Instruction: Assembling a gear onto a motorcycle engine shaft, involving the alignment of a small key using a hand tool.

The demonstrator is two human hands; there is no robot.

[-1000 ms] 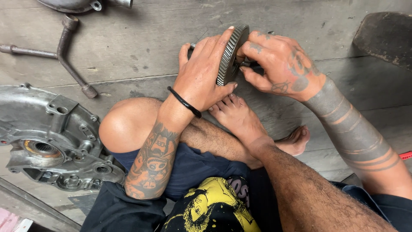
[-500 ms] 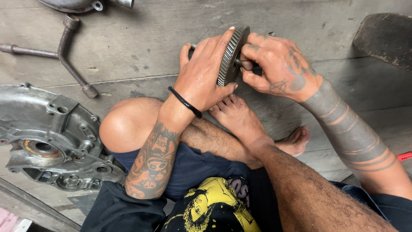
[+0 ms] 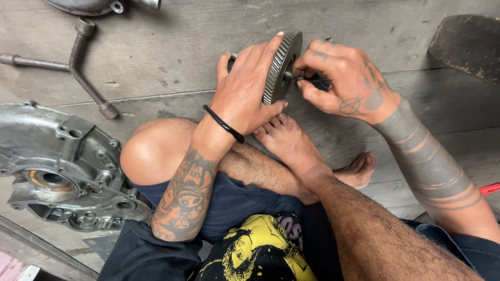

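Observation:
A round toothed metal gear [image 3: 284, 62] stands on edge over the wooden floor, just beyond my bare feet. My left hand [image 3: 245, 91] is wrapped over its left face and rim, holding it upright. My right hand [image 3: 341, 78] pinches a thin dark tool [image 3: 312, 79] whose tip goes into the gear's centre. The part of the gear under my left palm is hidden.
A grey metal engine cover [image 3: 62, 166] lies on the floor at the left by my knee. A T-shaped socket wrench [image 3: 78, 57] rests at the upper left. A dark flat object [image 3: 463, 44] sits at the upper right. A red item [image 3: 489, 188] shows at the right edge.
Both hands and the gear stay in almost the same place; my right hand's fingers have shifted slightly at the gear's centre.

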